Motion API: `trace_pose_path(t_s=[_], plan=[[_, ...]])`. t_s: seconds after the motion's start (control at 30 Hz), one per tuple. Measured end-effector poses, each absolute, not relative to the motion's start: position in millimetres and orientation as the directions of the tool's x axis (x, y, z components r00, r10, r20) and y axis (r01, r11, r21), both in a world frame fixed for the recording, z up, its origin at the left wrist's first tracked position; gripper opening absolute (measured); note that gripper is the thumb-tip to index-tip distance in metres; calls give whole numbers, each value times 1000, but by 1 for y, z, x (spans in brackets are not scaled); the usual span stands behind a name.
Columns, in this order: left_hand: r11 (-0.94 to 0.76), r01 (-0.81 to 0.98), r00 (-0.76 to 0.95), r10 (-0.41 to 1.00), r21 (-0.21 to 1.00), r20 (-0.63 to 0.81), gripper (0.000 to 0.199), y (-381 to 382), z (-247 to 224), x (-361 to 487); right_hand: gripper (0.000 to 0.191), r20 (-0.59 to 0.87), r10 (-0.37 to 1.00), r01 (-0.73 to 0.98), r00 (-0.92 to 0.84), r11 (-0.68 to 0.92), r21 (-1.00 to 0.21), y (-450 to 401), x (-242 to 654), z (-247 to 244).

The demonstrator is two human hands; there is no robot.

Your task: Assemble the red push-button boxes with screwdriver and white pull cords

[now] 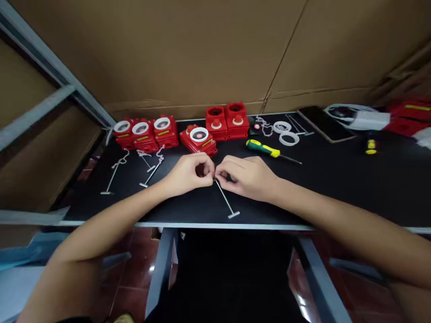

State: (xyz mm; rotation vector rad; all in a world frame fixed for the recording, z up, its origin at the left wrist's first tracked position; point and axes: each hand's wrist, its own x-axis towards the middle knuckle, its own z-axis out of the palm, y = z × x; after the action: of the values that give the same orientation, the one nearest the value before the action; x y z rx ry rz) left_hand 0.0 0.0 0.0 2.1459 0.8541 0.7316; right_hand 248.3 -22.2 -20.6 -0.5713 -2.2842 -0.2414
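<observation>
Both hands meet above the front part of the black tabletop, fingertips nearly touching. My left hand (192,172) is closed in a pinch at the upper end of a small T-shaped metal hammer (226,199). From the other side my right hand (247,176) pinches the same end, thumb against forefinger. The hammer's shaft slants down toward the table edge, its crossbar lowest. What lies right between the fingertips is too small to make out. Just behind the hands sits a red box (198,139) with a white ring on its front.
Three red boxes (162,131) with white rings stand at the left, with corded T-shaped hammers (109,179) before them. Two ringless red boxes (226,122) stand behind. To the right lie a green-and-yellow screwdriver (264,148), loose white rings (288,138), a phone (325,124) and a white cable (368,120).
</observation>
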Motion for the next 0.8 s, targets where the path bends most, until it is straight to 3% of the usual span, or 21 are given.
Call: trace_pose_path(t_s=[0.27, 0.8], plan=[[-575, 373, 608, 744, 728, 277, 3, -5, 2, 0, 20, 709, 350, 474, -612, 880, -26, -24, 252, -20], [-575, 383, 604, 748, 723, 275, 8, 3, 5, -11, 13, 706, 414, 498, -575, 861, -99, -19, 256, -20]])
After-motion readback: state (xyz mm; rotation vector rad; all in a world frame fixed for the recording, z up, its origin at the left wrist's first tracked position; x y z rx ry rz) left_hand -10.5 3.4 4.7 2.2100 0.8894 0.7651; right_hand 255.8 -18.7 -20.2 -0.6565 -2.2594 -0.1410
